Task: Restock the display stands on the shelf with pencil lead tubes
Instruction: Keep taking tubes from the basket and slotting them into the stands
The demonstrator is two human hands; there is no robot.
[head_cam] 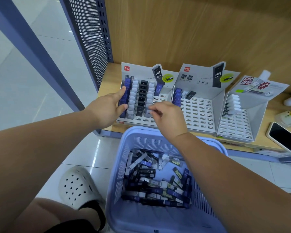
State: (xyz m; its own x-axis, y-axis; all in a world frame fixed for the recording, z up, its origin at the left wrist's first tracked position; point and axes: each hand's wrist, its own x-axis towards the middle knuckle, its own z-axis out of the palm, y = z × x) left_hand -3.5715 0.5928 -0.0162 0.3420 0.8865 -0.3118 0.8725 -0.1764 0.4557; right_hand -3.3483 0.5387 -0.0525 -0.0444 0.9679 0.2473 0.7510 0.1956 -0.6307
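With the left hand (106, 109) flat against the left display stand (161, 98), the right hand (170, 120) fingers pinch a white tube (147, 114) into its slot, likely reaching to the basket (141, 140) next.

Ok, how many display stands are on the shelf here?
3, side by side: the left display stand, touched by the left hand; the middle display stand beside it; the right display stand nearest the phone. None looks hidden.

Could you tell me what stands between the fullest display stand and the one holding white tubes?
Another display stand, mostly empty, as the head view shows.
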